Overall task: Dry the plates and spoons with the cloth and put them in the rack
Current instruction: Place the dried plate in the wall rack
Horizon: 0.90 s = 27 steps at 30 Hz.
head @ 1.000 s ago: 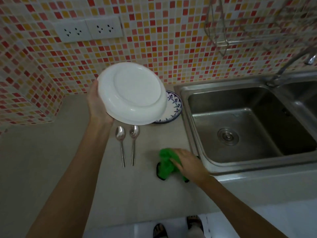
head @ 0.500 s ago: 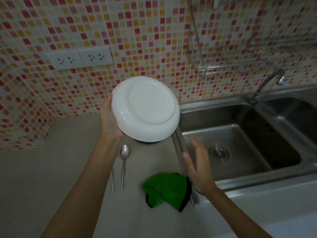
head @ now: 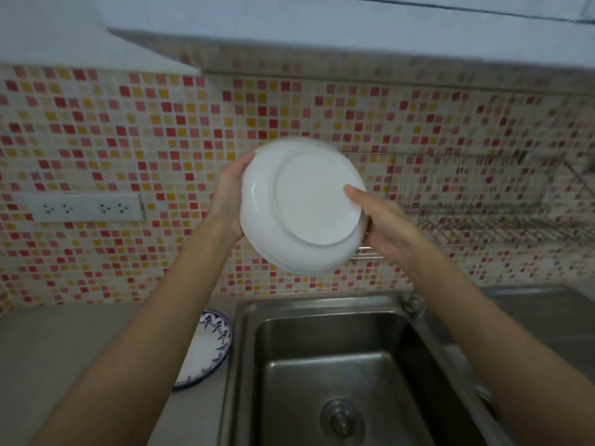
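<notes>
**Raised plate, now in both hands**

Raised since the earlier frame, the white plate (head: 299,204) is now also held by the right hand (head: 383,226), which was free before. Nearest lies the sink (head: 244,349), with a blue-patterned plate (head: 209,349) on the counter (head: 80,349) at its left. Above, the white plate's underside faces the camera. The left hand (head: 228,201) curls round its left rim. The right thumb presses the base, its fingers hidden behind the right rim. Far right, the wire rack (head: 499,223) hangs on the tiled wall.

Both hands, left (head: 228,198) and right (head: 383,225), hold a white plate (head: 302,207) upright above the sink (head: 338,365).
</notes>
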Tool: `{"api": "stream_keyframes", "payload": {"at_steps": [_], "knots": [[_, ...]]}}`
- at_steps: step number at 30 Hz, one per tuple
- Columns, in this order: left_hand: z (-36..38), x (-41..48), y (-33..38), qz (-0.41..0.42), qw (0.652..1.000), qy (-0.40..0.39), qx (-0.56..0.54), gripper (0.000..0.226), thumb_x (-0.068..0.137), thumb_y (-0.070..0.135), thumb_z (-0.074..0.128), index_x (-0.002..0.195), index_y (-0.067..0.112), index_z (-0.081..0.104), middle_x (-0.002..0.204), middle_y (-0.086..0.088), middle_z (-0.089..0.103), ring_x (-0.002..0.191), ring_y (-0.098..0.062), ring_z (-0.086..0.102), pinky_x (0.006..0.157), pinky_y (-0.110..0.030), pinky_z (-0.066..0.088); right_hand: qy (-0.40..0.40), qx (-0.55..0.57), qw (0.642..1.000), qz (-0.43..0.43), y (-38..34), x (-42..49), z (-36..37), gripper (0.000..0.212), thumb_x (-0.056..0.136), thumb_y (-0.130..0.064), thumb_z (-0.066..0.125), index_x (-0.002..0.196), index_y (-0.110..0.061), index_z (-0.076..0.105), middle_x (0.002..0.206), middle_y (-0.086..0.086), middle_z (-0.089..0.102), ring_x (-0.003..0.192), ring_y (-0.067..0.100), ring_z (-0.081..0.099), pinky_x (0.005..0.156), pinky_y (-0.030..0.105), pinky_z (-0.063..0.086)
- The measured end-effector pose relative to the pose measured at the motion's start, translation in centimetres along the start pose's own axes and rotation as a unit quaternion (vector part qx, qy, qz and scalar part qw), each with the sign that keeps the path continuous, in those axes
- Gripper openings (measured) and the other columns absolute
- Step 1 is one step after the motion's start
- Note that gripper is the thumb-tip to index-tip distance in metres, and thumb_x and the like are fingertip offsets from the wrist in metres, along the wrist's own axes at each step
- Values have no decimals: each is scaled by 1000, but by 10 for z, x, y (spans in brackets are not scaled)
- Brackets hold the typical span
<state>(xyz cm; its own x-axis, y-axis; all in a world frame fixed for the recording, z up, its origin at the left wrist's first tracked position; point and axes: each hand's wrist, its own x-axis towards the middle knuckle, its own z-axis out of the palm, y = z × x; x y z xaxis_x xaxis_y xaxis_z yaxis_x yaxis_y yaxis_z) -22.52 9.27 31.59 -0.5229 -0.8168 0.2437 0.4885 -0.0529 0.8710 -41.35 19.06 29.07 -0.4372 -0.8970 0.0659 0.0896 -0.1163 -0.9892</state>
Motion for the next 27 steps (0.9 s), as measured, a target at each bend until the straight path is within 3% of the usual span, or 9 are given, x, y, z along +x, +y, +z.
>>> {"api": "stream_keyframes", "payload": {"at_steps": [2, 5, 8, 12, 16, 19, 22, 24, 27], "knots": [[24, 27, -11, 16, 998, 32, 56, 32, 96, 38, 39, 90, 17, 62, 76, -1, 68, 67, -16, 66, 69, -30, 54, 15, 40, 999, -17, -12, 18, -25, 25, 82, -27, 69, 98, -9, 67, 94, 4, 74, 90, 20, 69, 82, 38, 56], [46, 64, -35, 33, 980, 112, 164, 50, 87, 62, 43, 111, 23, 63, 102, -1, 71, 91, -18, 68, 75, -35, 56, 61, 60, 994, -72, -29, 51, -60, 48, 81, -26, 71, 121, -5, 54, 111, 8, 68, 97, 21, 67, 83, 39, 56], [62, 80, -65, 5, 974, 86, 211, 76, 79, 65, 55, 139, 21, 37, 127, -5, 60, 107, -25, 64, 80, -43, 58, 76, 83, 988, -106, -34, 83, -85, 65, 79, -29, 72, 132, -9, 40, 121, 7, 61, 106, 23, 62, 87, 41, 54], [79, 101, -104, -50, 966, 72, 243, 71, 82, 37, 68, 140, 15, 33, 132, -6, 53, 110, -26, 62, 84, -39, 57, 80, 110, 984, -113, -17, 118, -104, 64, 83, -25, 68, 136, -13, 35, 116, -3, 59, 108, 19, 58, 94, 41, 50], [87, 121, -124, -78, 969, 73, 223, 59, 87, 22, 64, 137, 10, 35, 123, -1, 52, 116, -22, 54, 82, -32, 54, 91, 90, 989, -80, 12, 147, -119, 59, 86, -27, 65, 133, -14, 32, 113, -6, 54, 111, 21, 53, 96, 47, 48], [83, 133, -140, -105, 964, 76, 232, 66, 84, 22, 68, 138, 5, 32, 135, -8, 48, 122, -28, 52, 85, -38, 56, 111, 75, 990, -44, 30, 167, -128, 49, 85, -31, 65, 122, -15, 36, 125, 3, 51, 115, 24, 52, 97, 49, 47], [77, 142, -152, -122, 965, 77, 219, 69, 83, 16, 69, 139, 3, 32, 139, -13, 47, 125, -31, 50, 90, -45, 54, 112, 66, 991, -22, 50, 179, -134, 58, 84, -34, 66, 130, -11, 38, 128, 4, 52, 116, 26, 53, 95, 50, 48], [73, 146, -161, -134, 963, 71, 224, 62, 83, 13, 69, 136, 4, 38, 137, -13, 49, 125, -31, 50, 93, -43, 52, 118, 55, 992, -8, 60, 181, -137, 63, 86, -33, 64, 135, -10, 33, 129, 4, 50, 115, 25, 51, 98, 51, 46], [68, 150, -172, -150, 957, 64, 239, 54, 83, 14, 69, 131, 3, 46, 132, -12, 55, 113, -25, 56, 83, -33, 56, 122, 40, 992, 0, 67, 186, -142, 72, 83, -34, 66, 139, -9, 28, 137, 11, 47, 119, 28, 51, 99, 52, 45]]}}
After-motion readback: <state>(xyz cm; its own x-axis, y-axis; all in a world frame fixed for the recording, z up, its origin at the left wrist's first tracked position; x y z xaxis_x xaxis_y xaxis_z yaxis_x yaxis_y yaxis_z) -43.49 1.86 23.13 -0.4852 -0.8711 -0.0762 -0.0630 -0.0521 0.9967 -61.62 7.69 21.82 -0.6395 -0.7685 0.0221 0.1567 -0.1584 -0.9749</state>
